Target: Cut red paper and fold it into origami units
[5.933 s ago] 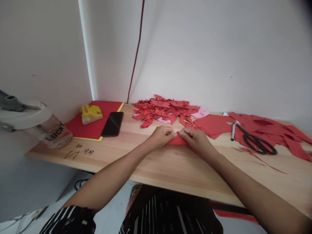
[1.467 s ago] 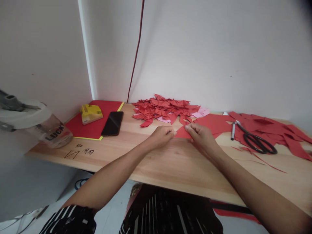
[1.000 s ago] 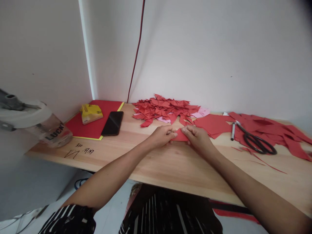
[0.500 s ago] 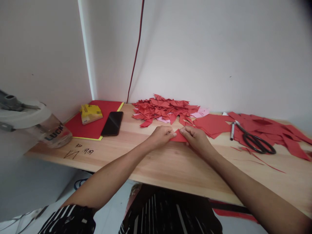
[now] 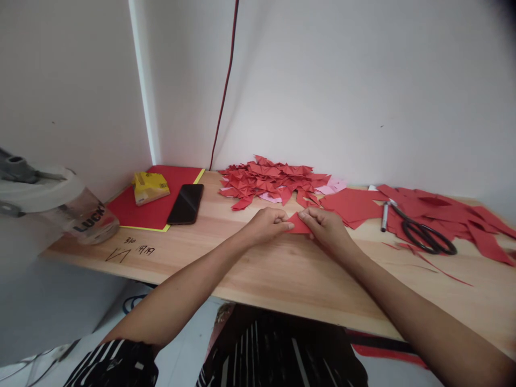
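A small folded piece of red paper (image 5: 298, 224) is held between my two hands, just above the wooden table. My left hand (image 5: 268, 224) pinches its left edge between thumb and fingers. On the other side, my right hand (image 5: 324, 227) grips the paper's right part, its thumb pressed on top. Part of the paper is hidden under the fingers. Behind the hands lies a heap of folded red paper pieces (image 5: 270, 177), with some pink paper among them. A stack of red paper sheets (image 5: 350, 205) rests to the right of that heap.
Black-handled scissors (image 5: 427, 236), a marker (image 5: 384, 217) and red paper scraps (image 5: 447, 215) lie on the right. To the left are a phone (image 5: 186, 204), a yellow packet (image 5: 151, 188) on a red sheet, and a clear plastic jug (image 5: 86, 217). The table (image 5: 258, 279) meets the wall behind.
My left thumb has shifted slightly along the red paper's left edge. Both hands stay in almost the same place, still on the paper.
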Demonstrator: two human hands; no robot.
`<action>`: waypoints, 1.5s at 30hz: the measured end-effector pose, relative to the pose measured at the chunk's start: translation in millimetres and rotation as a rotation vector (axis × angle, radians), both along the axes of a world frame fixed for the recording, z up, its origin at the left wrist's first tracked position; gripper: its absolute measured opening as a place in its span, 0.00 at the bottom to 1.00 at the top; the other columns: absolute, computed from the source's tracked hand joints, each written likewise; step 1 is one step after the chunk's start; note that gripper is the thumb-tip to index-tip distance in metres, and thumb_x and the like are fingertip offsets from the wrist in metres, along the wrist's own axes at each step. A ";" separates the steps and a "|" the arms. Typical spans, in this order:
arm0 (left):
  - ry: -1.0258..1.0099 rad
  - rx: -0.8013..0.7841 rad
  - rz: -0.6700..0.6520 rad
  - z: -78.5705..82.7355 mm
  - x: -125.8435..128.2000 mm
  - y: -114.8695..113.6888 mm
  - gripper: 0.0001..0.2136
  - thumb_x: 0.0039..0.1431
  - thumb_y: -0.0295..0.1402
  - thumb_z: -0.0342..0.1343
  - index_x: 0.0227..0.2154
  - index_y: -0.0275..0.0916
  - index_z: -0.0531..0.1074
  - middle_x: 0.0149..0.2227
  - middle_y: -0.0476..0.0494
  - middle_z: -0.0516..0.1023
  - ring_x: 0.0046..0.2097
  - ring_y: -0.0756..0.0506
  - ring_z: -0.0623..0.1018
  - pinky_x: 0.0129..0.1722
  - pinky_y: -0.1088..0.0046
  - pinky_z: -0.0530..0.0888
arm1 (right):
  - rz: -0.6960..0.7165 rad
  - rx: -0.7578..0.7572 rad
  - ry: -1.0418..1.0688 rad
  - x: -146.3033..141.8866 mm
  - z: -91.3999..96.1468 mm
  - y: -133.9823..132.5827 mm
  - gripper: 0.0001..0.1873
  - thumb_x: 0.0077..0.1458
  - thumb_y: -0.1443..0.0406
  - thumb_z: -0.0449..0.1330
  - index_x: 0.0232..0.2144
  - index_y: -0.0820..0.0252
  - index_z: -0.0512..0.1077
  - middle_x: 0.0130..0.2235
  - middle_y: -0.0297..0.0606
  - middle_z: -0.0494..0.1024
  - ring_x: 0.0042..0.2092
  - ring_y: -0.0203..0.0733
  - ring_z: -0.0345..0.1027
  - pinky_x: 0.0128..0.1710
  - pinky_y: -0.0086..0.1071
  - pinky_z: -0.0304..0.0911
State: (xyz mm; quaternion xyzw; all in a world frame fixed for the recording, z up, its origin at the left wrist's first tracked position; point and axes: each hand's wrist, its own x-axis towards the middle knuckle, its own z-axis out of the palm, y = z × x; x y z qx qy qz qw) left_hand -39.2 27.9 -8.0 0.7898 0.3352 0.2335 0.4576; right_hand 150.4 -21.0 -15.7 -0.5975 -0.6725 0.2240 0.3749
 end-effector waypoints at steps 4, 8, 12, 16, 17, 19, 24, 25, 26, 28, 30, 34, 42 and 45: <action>0.018 0.070 -0.005 -0.4 0.4 0.7 0.14 0.55 0.38 0.53 0.19 0.38 0.58 0.19 0.55 0.58 0.24 0.53 0.59 0.25 0.76 0.55 | -0.016 0.007 0.018 1.7 -0.6 0.3 0.21 0.62 0.54 0.52 0.20 0.56 0.58 0.18 0.28 0.62 0.23 0.35 0.59 0.27 0.31 0.54; 0.030 0.148 0.013 -2.8 1.1 3.1 0.17 0.55 0.38 0.52 0.17 0.38 0.54 0.20 0.55 0.55 0.25 0.52 0.57 0.26 0.75 0.54 | -0.022 0.008 0.019 -0.8 3.1 -2.1 0.21 0.61 0.54 0.53 0.20 0.56 0.58 0.18 0.28 0.63 0.23 0.35 0.58 0.27 0.31 0.54; 0.047 0.173 0.018 -2.6 0.7 3.3 0.17 0.56 0.38 0.52 0.17 0.38 0.56 0.19 0.54 0.55 0.25 0.52 0.57 0.26 0.75 0.53 | -0.036 0.012 0.021 -2.1 6.3 -3.8 0.22 0.61 0.54 0.53 0.19 0.56 0.58 0.17 0.28 0.62 0.23 0.36 0.57 0.26 0.31 0.54; 0.060 0.145 0.022 -0.7 0.5 1.7 0.18 0.58 0.40 0.51 0.16 0.38 0.60 0.18 0.54 0.57 0.25 0.52 0.59 0.26 0.75 0.55 | -0.042 0.016 0.033 1.4 4.1 -1.9 0.22 0.61 0.51 0.53 0.21 0.56 0.59 0.17 0.28 0.62 0.22 0.36 0.58 0.26 0.31 0.55; 0.057 0.138 0.024 -0.4 0.4 1.3 0.18 0.58 0.40 0.51 0.16 0.38 0.60 0.18 0.54 0.58 0.25 0.52 0.60 0.26 0.75 0.55 | -0.041 0.016 0.035 2.2 3.5 -1.3 0.22 0.61 0.51 0.53 0.21 0.56 0.60 0.17 0.28 0.62 0.22 0.36 0.58 0.26 0.31 0.56; 0.043 0.129 0.022 -0.2 0.3 0.7 0.18 0.59 0.41 0.51 0.17 0.38 0.61 0.18 0.53 0.60 0.24 0.52 0.61 0.26 0.75 0.57 | -0.036 0.015 0.035 2.7 3.1 -0.9 0.21 0.61 0.50 0.52 0.21 0.56 0.61 0.17 0.28 0.62 0.22 0.36 0.58 0.26 0.31 0.56; 0.007 0.093 0.007 -0.9 0.3 0.5 0.16 0.60 0.40 0.49 0.19 0.38 0.62 0.18 0.53 0.63 0.23 0.52 0.63 0.26 0.76 0.59 | 0.019 -0.010 0.005 -1.4 2.0 -1.9 0.20 0.61 0.52 0.52 0.21 0.56 0.62 0.17 0.29 0.65 0.22 0.37 0.60 0.26 0.31 0.55; 0.000 0.094 0.009 -1.0 0.4 0.7 0.15 0.60 0.39 0.49 0.21 0.37 0.63 0.18 0.53 0.63 0.23 0.52 0.63 0.26 0.76 0.59 | 0.036 -0.017 -0.004 -2.2 1.1 -1.9 0.20 0.61 0.53 0.52 0.22 0.56 0.63 0.17 0.29 0.65 0.22 0.37 0.60 0.26 0.31 0.55; -0.005 0.099 0.011 -1.0 0.6 0.9 0.13 0.60 0.38 0.50 0.22 0.37 0.65 0.19 0.53 0.63 0.24 0.52 0.63 0.26 0.76 0.58 | 0.050 -0.023 -0.013 -3.0 0.1 -1.8 0.19 0.61 0.53 0.52 0.22 0.56 0.63 0.16 0.29 0.66 0.22 0.36 0.60 0.26 0.31 0.54; -0.008 0.105 0.011 -0.8 0.8 1.2 0.10 0.58 0.36 0.50 0.25 0.36 0.67 0.20 0.54 0.62 0.25 0.52 0.62 0.26 0.76 0.57 | 0.069 -0.029 -0.028 -3.9 -1.6 -1.3 0.20 0.61 0.54 0.52 0.20 0.56 0.62 0.16 0.28 0.65 0.21 0.36 0.58 0.25 0.30 0.53; -0.006 0.104 0.008 -0.1 1.0 1.0 0.08 0.58 0.34 0.50 0.28 0.36 0.69 0.21 0.54 0.61 0.25 0.52 0.61 0.26 0.76 0.56 | 0.087 -0.032 -0.039 -4.6 -2.0 -1.0 0.21 0.61 0.54 0.52 0.19 0.56 0.60 0.15 0.28 0.64 0.21 0.35 0.56 0.24 0.30 0.52; -0.008 0.106 0.013 1.6 1.4 -0.6 0.08 0.57 0.35 0.50 0.27 0.36 0.68 0.21 0.55 0.59 0.25 0.52 0.59 0.26 0.76 0.56 | 0.123 -0.037 -0.048 -6.4 0.4 -1.9 0.22 0.61 0.52 0.51 0.19 0.56 0.59 0.15 0.28 0.64 0.21 0.34 0.55 0.24 0.30 0.51; -0.017 0.167 0.114 -0.6 1.5 4.8 0.09 0.56 0.34 0.49 0.23 0.37 0.64 0.22 0.54 0.61 0.27 0.51 0.62 0.28 0.75 0.57 | 0.145 -0.038 -0.052 -8.2 3.4 -4.1 0.22 0.62 0.54 0.50 0.19 0.56 0.61 0.18 0.30 0.67 0.22 0.35 0.58 0.25 0.30 0.53; -0.022 0.203 0.159 0.5 1.3 7.7 0.10 0.56 0.33 0.50 0.21 0.38 0.62 0.22 0.53 0.62 0.28 0.50 0.62 0.29 0.75 0.57 | 0.132 -0.030 -0.053 -8.2 5.4 -4.6 0.23 0.62 0.54 0.50 0.17 0.56 0.62 0.19 0.31 0.68 0.22 0.35 0.58 0.26 0.30 0.53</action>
